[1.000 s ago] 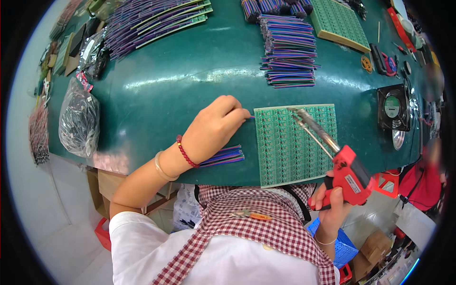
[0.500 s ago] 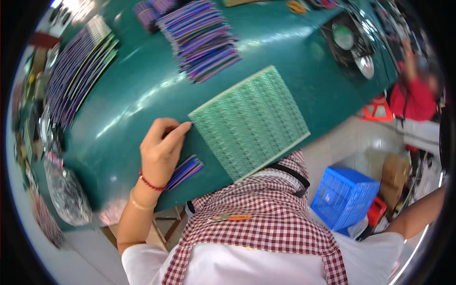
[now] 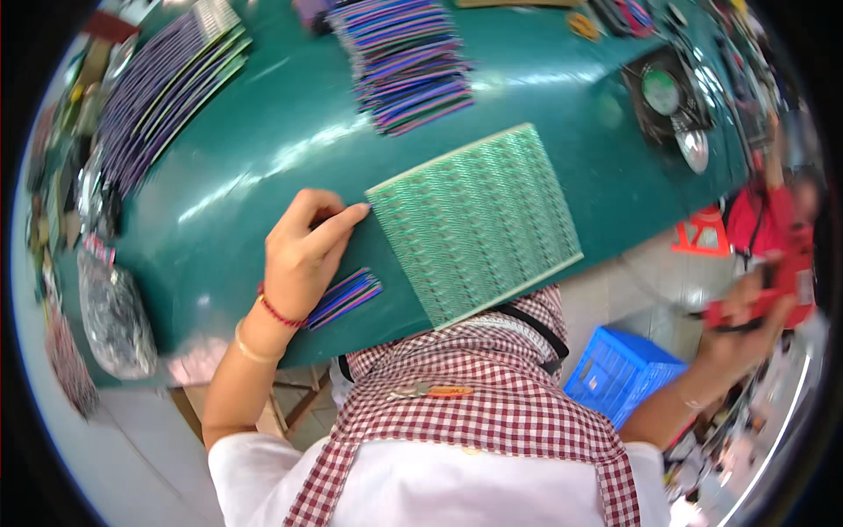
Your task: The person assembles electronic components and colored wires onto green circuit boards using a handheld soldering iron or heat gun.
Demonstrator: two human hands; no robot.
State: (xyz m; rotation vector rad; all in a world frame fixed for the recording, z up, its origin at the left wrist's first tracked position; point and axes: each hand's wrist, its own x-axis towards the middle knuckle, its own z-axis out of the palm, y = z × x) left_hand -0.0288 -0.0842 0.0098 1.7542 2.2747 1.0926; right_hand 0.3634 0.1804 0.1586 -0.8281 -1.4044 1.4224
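While my right hand (image 3: pixel 733 321) swings out to the right, off the table and blurred, it is clamped on a red tool (image 3: pixel 746 307). My left hand (image 3: pixel 303 255) rests nearer the middle, fingers loosely curled, fingertips pinning the left edge of the green circuit panel (image 3: pixel 479 220), seemingly to steady it on the green table (image 3: pixel 237 176). Small striped strips (image 3: pixel 344 297) lie beneath my palm; farther off sits a striped stack (image 3: pixel 408 61).

Electronics workshop, teal workbench (image 3: pixel 263 167), stacked circuit boards (image 3: pixel 408 61) (many), green panel (image 3: pixel 479 220), fan (image 3: pixel 663 92)
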